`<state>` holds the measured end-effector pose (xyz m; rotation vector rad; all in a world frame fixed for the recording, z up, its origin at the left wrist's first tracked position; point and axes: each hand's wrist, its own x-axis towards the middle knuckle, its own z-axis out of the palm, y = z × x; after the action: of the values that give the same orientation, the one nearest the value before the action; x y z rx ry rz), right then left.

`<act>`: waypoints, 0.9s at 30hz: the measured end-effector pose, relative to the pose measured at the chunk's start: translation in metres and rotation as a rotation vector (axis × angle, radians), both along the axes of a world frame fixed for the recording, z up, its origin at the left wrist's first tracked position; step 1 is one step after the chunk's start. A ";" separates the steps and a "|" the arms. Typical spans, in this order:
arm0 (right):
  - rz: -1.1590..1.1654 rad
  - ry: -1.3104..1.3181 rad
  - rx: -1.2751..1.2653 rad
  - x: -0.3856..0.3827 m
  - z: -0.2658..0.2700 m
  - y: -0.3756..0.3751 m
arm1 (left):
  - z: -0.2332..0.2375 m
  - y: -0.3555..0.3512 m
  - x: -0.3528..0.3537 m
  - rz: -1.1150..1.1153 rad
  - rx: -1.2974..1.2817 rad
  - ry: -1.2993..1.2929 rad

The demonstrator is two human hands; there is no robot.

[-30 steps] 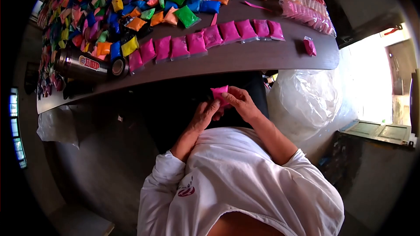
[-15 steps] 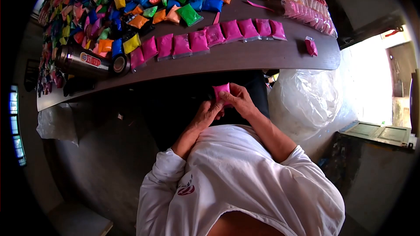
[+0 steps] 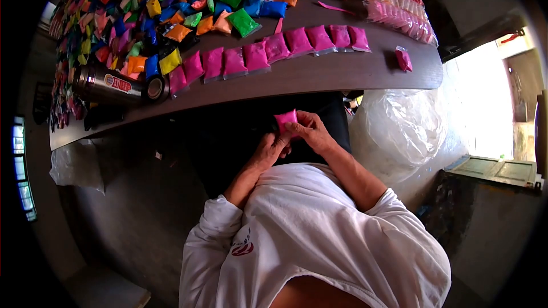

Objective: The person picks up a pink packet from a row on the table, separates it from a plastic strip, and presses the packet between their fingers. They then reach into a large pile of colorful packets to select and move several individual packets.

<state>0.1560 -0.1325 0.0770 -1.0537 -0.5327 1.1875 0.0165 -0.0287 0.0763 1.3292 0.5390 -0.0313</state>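
Note:
Above my lap, just in front of the table edge, both hands hold one small pink packet (image 3: 285, 118). My left hand (image 3: 269, 149) is closed on its lower side, thumb pressed against it. From the right, my right hand (image 3: 311, 131) pinches it, the thumb lying over its face. The fingers behind the packet are partly hidden. On the table (image 3: 319, 74) a curved row of similar pink packets (image 3: 256, 57) lies beyond my hands. A single crumpled pink packet (image 3: 403, 59) rests apart at the right.
A heap of multicoloured packets (image 3: 244, 21) covers the far left of the table. Nearer, a steel thermos (image 3: 108, 84) lies on its side. Strips of clear-bagged packets (image 3: 397, 14) fill the back right. A large clear plastic bag (image 3: 399, 131) stands below the table's right end.
The pink packet has shifted slightly left and tilted a little in my hands. Both hands keep their hold. The whole view has moved very slightly.

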 end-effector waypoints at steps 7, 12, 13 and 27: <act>-0.068 -0.029 -0.003 -0.003 0.009 -0.001 | 0.005 0.000 -0.003 0.058 -0.073 -0.038; -0.126 0.124 0.048 -0.014 0.019 -0.008 | 0.015 0.002 -0.003 0.085 0.037 0.013; -0.172 0.077 0.052 -0.017 0.017 -0.007 | 0.015 -0.001 -0.001 0.112 0.021 -0.003; -0.755 -1.359 -0.021 0.071 0.093 0.000 | 0.030 -0.009 -0.002 0.027 0.063 -0.037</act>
<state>0.2268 -0.1320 0.1703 -1.7913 -1.0000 -0.3297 0.0144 -0.0378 0.1062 1.3814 0.5296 0.0330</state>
